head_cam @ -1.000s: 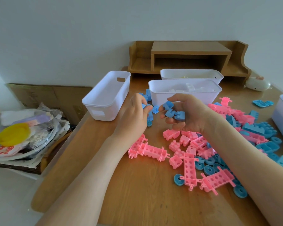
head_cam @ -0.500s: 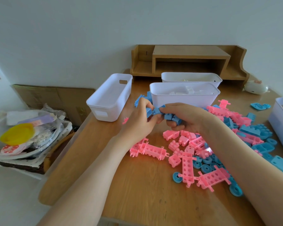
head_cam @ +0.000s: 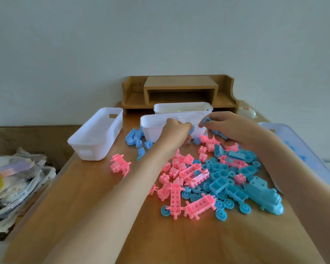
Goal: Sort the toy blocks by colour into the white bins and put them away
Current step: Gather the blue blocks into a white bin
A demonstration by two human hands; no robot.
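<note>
Near frame centre, just before the white bin (head_cam: 151, 128), left grip (head_cam: 176, 131) and right grip (head_cam: 236, 128) each pinch small blue blocks (head_cam: 206, 121): light, stiff, studded plastic, likely best held across flat sides.

near bin (head_cam: 151, 128): front behind left hand (head_cam: 176, 130), right hand (head_cam: 234, 128) | bin behind it (head_cam: 181, 106): contents perhaps yellow | bin right of it (head_cam: 301, 149): blurred

Pink blocks (head_cam: 187, 172) and blue blocks (head_cam: 234, 180) lie mixed in a loose heap on the counter (head_cam: 103, 216). Three white bins (head_cam: 95, 138) stand upright behind them.
</note>
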